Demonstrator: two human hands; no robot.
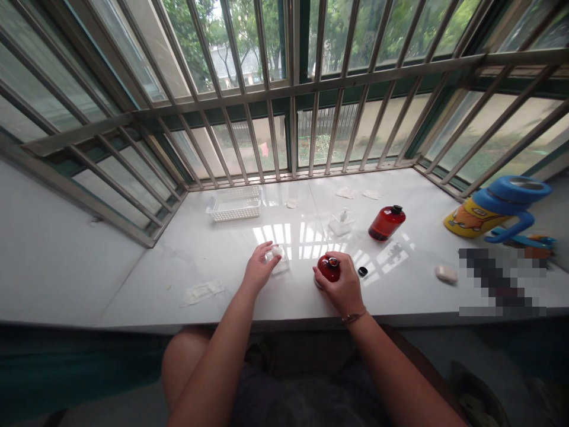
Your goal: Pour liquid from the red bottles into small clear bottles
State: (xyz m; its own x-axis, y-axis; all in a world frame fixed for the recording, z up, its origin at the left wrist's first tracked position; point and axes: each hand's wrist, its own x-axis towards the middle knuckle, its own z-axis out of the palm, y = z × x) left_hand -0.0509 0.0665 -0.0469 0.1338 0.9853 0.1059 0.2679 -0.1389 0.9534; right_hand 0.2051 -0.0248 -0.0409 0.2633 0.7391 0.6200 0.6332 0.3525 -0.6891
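Red, glossy and rounded at the shoulder, a bottle (pixel 328 273) is held in the right grip (pixel 347 286), its sides wrapped by the thumb and fingers near the front edge of the tabletop (pixel 155 284). The left grip (pixel 258 270) is narrowed around a small white round piece (pixel 276 252) at the top of a see-through square container (pixel 281 268); whether that piece is pinched or merely touched cannot be told.

Just to the right of the right grip, a small black cap (pixel 363 271) is laid on the smooth white surface. From this, the held bottle is judged to be already uncapped, the cap being not yet back on; whether anything has been poured cannot be told. Farther back, a second see-through container (pixel 341 226) is left untouched, as is a second red bottle (pixel 386 225), tall-sided and still topped in black.

Beyond these, thin crumpled paper (pixel 203 292) is spread at the left, and a perforated white plastic basket (pixel 235 209) is set near the window. At the right, a smooth pale lump (pixel 446 274) and a yellow-and-blue flask (pixel 471 212) with a looped handle are placed. All is backed by straight metal bars (pixel 311 87).
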